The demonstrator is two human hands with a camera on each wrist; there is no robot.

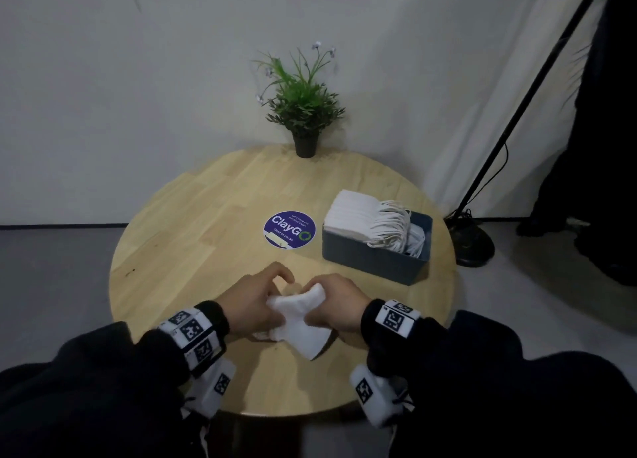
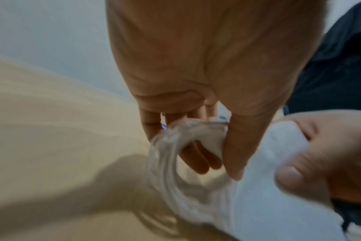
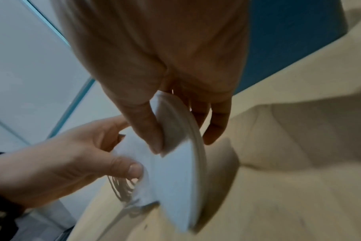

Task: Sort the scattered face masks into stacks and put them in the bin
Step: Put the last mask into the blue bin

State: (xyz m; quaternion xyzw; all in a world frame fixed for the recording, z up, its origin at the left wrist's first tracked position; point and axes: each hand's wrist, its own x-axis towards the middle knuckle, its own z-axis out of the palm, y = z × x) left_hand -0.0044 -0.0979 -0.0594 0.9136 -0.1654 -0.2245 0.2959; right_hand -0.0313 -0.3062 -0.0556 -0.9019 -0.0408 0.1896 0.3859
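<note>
At the near edge of the round worktop [image 1: 179, 250], the person is holding a small stack of white face masks [image 1: 303, 326] between both hands. The left hand [image 1: 246, 300] is pinching the end where the ear loops [image 2: 167, 163] are bunching together, thumb on top and fingers beneath. The right hand [image 1: 339, 304] is clamping the opposite end, thumb pressing the flat face, fingers curling behind. Both grips are closed on the stack. Holding it at both ends is probably meant to keep the thin layers squared up and stop them fanning apart; the lower corner looks close to the wood, though I cannot tell whether it is touching.

Toward the right edge of the worktop, a dark grey bin [image 1: 375, 264] is sitting with a taller stack of masks [image 1: 358, 212] already leaning inside against its left wall, loops spilling toward the right. Some space is showing on the bin's right side, so this batch should fit there.

A round purple sticker [image 1: 289, 229] is lying near the centre, and a potted plant [image 1: 305, 112] is standing at the far edge.
</note>
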